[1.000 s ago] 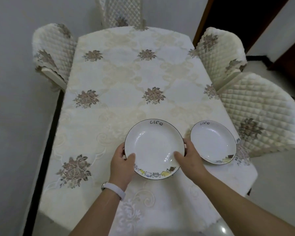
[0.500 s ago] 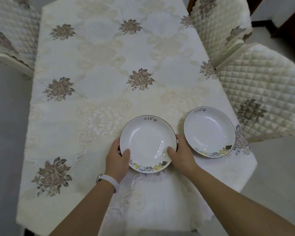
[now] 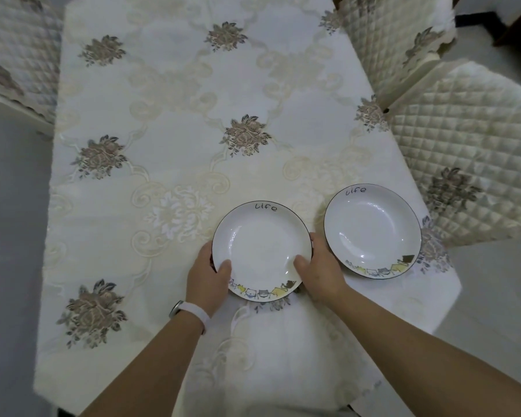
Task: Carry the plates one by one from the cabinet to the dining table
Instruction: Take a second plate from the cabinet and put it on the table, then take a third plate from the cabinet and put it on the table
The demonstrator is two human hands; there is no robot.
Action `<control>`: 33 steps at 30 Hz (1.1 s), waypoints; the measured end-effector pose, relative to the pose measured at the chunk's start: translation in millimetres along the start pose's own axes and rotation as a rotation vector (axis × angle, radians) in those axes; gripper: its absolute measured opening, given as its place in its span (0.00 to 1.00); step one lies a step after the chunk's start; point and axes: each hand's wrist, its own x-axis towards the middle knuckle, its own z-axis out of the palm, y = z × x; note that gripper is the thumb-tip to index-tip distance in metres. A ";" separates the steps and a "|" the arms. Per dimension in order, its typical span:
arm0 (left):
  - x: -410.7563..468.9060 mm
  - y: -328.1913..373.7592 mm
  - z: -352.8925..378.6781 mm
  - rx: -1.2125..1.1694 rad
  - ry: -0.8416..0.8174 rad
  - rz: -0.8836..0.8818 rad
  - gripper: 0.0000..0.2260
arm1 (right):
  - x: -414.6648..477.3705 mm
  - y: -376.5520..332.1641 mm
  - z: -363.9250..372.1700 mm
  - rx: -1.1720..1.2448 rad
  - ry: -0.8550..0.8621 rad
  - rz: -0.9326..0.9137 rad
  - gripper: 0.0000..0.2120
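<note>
A white plate (image 3: 260, 245) with a dark rim, the word "Life" and small cartoon figures sits low over the dining table (image 3: 169, 164), near its front edge. My left hand (image 3: 206, 275) grips its left rim, thumb on top. My right hand (image 3: 321, 267) grips its right rim the same way. Whether the plate touches the cloth I cannot tell. A second matching plate (image 3: 372, 231) lies flat on the table just to the right, close to the table's right edge.
A cream tablecloth with brown flower prints covers the table. Quilted chairs stand at the right (image 3: 469, 152), back right (image 3: 388, 40) and back left (image 3: 15, 55). Grey floor lies to the left and right of the table.
The view has moved closer over the table. The plate in my hands has sunk toward the cloth, beside the second plate. My grip has not changed.
</note>
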 end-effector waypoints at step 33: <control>-115.2 125.5 0.5 0.746 -0.283 1.239 0.19 | -237.8 11.4 -124.5 -0.714 0.470 -0.149 0.26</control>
